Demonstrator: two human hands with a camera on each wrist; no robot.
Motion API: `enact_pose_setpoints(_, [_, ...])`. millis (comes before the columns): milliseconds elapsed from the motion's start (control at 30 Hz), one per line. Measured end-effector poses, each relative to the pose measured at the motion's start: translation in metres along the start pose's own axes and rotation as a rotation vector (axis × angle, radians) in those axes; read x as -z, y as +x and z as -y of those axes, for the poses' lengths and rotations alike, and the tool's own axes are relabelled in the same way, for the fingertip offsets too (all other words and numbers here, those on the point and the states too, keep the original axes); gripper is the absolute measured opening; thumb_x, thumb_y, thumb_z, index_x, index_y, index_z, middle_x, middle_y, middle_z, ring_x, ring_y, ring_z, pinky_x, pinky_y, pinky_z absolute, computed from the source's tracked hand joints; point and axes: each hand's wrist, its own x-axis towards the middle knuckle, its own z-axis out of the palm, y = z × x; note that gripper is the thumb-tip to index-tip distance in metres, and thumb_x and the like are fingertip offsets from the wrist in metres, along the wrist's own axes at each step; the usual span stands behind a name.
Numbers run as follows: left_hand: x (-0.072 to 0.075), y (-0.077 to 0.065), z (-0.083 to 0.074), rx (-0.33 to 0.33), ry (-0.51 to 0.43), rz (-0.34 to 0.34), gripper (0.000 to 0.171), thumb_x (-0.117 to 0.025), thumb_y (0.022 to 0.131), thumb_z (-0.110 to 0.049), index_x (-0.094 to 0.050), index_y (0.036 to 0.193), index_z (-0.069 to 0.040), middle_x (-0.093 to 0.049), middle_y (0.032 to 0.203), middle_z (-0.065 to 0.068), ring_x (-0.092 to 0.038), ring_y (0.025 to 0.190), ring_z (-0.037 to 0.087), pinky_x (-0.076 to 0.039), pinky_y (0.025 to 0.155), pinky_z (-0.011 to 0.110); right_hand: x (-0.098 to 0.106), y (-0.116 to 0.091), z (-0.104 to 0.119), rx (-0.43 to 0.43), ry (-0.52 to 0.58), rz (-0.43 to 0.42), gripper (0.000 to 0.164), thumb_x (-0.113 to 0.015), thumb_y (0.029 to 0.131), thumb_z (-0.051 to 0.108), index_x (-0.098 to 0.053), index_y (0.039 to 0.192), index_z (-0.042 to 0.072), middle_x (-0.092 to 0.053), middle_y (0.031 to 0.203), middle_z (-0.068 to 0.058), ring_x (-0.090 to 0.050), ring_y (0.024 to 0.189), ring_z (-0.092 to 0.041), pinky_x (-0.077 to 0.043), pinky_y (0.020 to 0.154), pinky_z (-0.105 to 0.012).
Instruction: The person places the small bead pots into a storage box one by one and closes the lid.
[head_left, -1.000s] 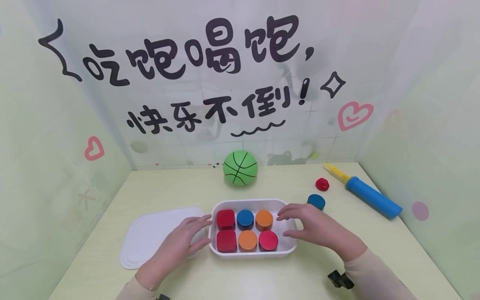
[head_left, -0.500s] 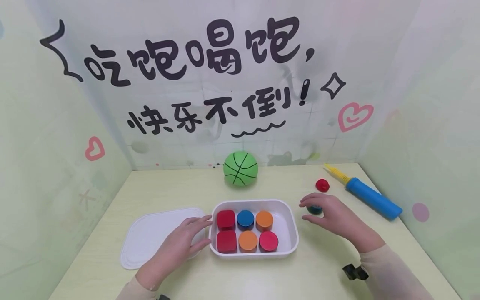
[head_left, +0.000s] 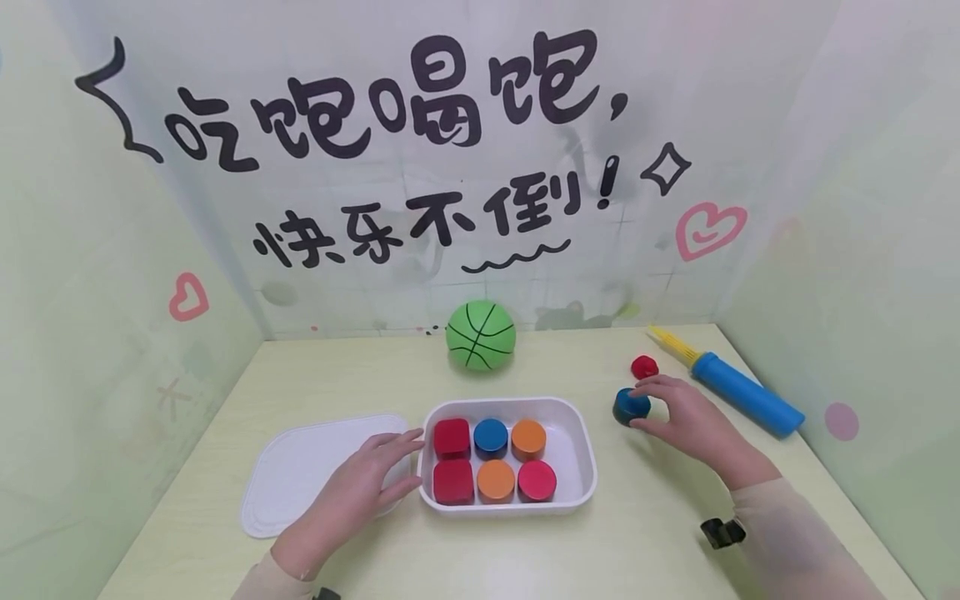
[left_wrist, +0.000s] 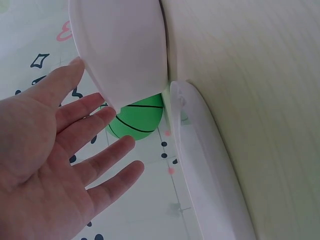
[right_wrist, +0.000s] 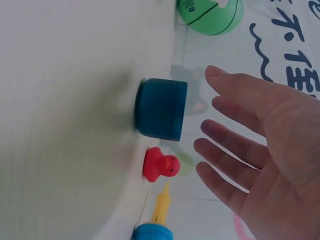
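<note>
A white box (head_left: 582, 454) holds red, blue and orange blocks (head_left: 495, 481), some round and some squarish, in two rows. My left hand (head_left: 366, 481) stands at the box's left end, thumb and fingers spread. In the left wrist view, its thumb and index fingertip meet the edge of the box (left_wrist: 122, 50). My right hand (head_left: 693, 417) is beside a small blue round piece (head_left: 628, 406) standing on the table. The right wrist view has that blue piece (right_wrist: 162, 109) apart from my spread, relaxed fingers, with nothing in the palm.
A white lid (head_left: 300, 467) lies left of the box, partly behind my left hand. At the back are a green ball (head_left: 481, 336), a small red duck (head_left: 644, 367) and a blue-and-yellow hand pump (head_left: 742, 393). Printed walls enclose the table.
My right hand has moved from the box's right end, rightwards over the blue round piece, to that piece's right side. My left hand and the box have stayed put.
</note>
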Motion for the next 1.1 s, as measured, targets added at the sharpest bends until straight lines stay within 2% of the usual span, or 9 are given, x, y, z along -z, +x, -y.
enact_pose_setpoints(167, [0.000,0.000,-0.001,-0.001,0.005,-0.001,0.053,-0.079,0.092,-0.034,-0.065,0.141,-0.018,-0.059,0.150,-0.002,-0.057,0.134,0.028,-0.058,0.101,0.050,-0.003,0.002,-0.009,-0.024,0.029,0.033,0.051,-0.087,0.084,0.029,-0.071,0.127,0.007,-0.066,0.131,-0.021,-0.061,0.121,-0.044,-0.059,0.093,-0.058])
enact_pose_setpoints(433, [0.001,-0.001,-0.004,-0.004,0.002,0.008,0.052,-0.079,0.092,-0.033,-0.066,0.139,-0.015,-0.060,0.150,0.001,-0.057,0.134,0.029,-0.057,0.102,0.051,-0.007,0.003,-0.016,-0.019,0.080,0.059,0.047,-0.086,0.085,0.029,-0.072,0.124,0.008,-0.069,0.123,-0.017,-0.065,0.112,-0.040,-0.063,0.087,-0.053])
enact_pose_setpoints(800, [0.003,0.000,-0.003,0.024,0.015,0.013,0.053,-0.078,0.092,-0.033,-0.064,0.141,-0.019,-0.059,0.151,-0.003,-0.056,0.135,0.028,-0.057,0.103,0.051,-0.012,0.013,-0.022,-0.019,0.106,0.032,0.046,-0.087,0.084,0.026,-0.072,0.122,0.005,-0.070,0.120,-0.016,-0.065,0.105,-0.034,-0.063,0.085,-0.050])
enact_pose_setpoints(1100, [0.001,0.000,-0.002,0.004,0.013,0.004,0.052,-0.079,0.092,-0.034,-0.065,0.140,-0.018,-0.060,0.150,-0.001,-0.057,0.135,0.028,-0.057,0.102,0.050,-0.012,0.015,-0.021,-0.031,0.087,0.016,0.041,-0.088,0.083,0.025,-0.074,0.117,0.007,-0.072,0.114,-0.013,-0.066,0.099,-0.031,-0.064,0.079,-0.044])
